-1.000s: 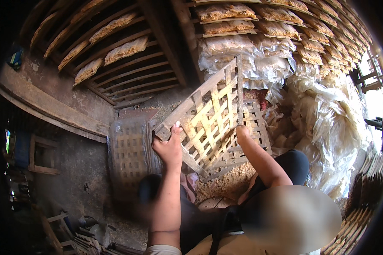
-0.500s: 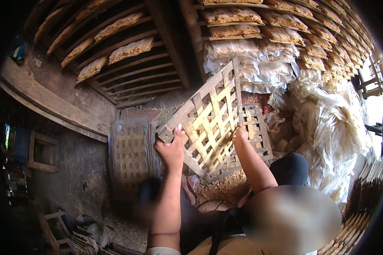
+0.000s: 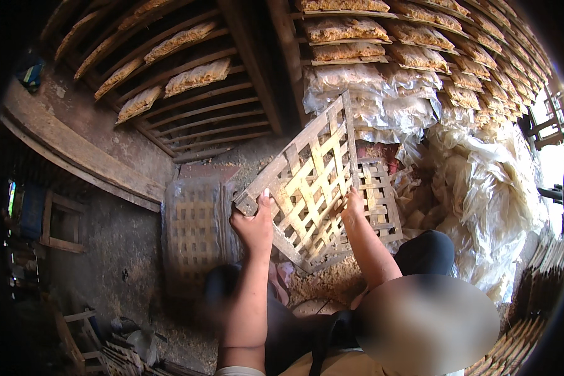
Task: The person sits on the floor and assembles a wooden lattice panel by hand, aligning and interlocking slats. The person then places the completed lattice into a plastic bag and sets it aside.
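Note:
A wooden lattice tray (image 3: 316, 160), woven from pale slats inside a darker frame, is held tilted in front of me. My left hand (image 3: 254, 219) is closed round its left corner, thumb on top. At its right edge, my right hand (image 3: 354, 205) has its fingers curled closed; whether a small tool is also in them I cannot make out. Under and behind it on the right lies another lattice tray (image 3: 382, 210). Brown crumbs (image 3: 332, 276) are heaped below the tray, between my legs.
To the left stands a plastic-wrapped block with a lattice pattern (image 3: 194, 219). Crumpled clear plastic sheets (image 3: 482, 194) pile up at right. Racks ahead hold several golden slabs (image 3: 348, 29); at upper left is a slatted rack (image 3: 207, 116). A wooden ledge (image 3: 81, 150) runs along the left.
The tray and both hands stay nearly in place, with only a slight shift in the picture. My right hand has moved a little up along the tray's edge.

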The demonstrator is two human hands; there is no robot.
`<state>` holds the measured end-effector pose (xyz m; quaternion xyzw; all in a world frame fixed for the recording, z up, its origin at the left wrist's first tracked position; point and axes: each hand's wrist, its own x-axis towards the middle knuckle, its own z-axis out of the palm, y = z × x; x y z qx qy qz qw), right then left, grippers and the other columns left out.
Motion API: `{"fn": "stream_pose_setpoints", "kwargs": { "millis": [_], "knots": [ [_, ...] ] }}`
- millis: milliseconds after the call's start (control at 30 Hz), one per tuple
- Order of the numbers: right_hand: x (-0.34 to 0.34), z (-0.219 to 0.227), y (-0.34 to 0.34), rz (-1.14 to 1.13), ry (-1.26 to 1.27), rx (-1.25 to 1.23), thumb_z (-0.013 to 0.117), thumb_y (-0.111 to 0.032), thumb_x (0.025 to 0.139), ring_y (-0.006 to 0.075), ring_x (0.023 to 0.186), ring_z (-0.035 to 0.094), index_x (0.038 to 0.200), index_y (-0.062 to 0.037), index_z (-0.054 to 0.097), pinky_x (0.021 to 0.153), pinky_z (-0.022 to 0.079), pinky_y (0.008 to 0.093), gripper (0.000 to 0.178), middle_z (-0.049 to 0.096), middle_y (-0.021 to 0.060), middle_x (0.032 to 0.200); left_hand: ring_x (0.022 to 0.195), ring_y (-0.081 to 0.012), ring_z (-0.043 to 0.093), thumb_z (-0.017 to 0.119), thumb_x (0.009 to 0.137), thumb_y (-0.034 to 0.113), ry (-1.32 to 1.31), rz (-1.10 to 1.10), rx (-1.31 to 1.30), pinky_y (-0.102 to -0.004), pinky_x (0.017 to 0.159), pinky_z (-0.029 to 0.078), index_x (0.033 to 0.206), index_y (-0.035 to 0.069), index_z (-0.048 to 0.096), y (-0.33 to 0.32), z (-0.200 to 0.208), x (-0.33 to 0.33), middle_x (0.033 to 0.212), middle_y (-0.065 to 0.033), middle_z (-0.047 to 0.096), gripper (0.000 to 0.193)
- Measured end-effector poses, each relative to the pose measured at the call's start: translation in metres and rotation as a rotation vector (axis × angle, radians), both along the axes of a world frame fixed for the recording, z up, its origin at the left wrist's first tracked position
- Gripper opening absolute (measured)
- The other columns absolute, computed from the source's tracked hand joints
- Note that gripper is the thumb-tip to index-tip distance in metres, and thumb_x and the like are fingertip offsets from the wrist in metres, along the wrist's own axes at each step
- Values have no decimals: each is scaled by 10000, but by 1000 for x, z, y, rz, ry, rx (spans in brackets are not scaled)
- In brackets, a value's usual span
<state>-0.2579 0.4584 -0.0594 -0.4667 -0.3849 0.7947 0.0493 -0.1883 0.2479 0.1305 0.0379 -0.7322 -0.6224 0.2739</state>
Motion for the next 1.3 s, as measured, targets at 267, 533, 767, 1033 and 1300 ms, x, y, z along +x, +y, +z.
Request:
{"fn": "stream_pose_setpoints", "kwargs": {
  "millis": [267,533,767,1033,1300],
  "knots": [
    [20,-15,-11,2,169,51,478,34,895,87,614,485,1287,-108,598,553,414,226,434,577,17,840,823,-126,640,656,896,-8,-14,47,-3,-293,694,606,1056,-78,595,-5,-5,-1,964,-99,661,185],
    [6,-38,12,-42,43,29,554,-262,966,220,1004,592,1185,-61,651,906,474,350,313,630,89,1105,789,-127,639,676,888,3,-1,0,77,-273,698,582,1043,-62,605,0,-2,-2,957,-91,663,183],
    [-8,-33,10,-95,87,-285,547,-398,980,312,1214,494,1303,-161,590,1016,377,550,403,546,93,1365,804,-137,643,661,891,-8,19,-36,93,-287,695,600,1050,-63,606,-1,-2,-2,986,-99,654,177],
    [-15,-39,16,-83,3,-415,573,-355,968,292,1197,538,1293,-118,569,974,440,533,403,594,116,1287,821,-142,646,651,893,-13,-3,-43,25,-296,707,610,1074,-67,596,-5,-7,-2,1001,-104,651,197],
    [8,-52,31,380,-75,508,697,-298,877,203,1023,607,1095,0,684,880,474,335,370,680,131,1100,803,-136,646,663,896,9,3,5,33,-297,707,608,1048,-74,609,-6,-2,-3,981,-104,660,181]
  ]
}}
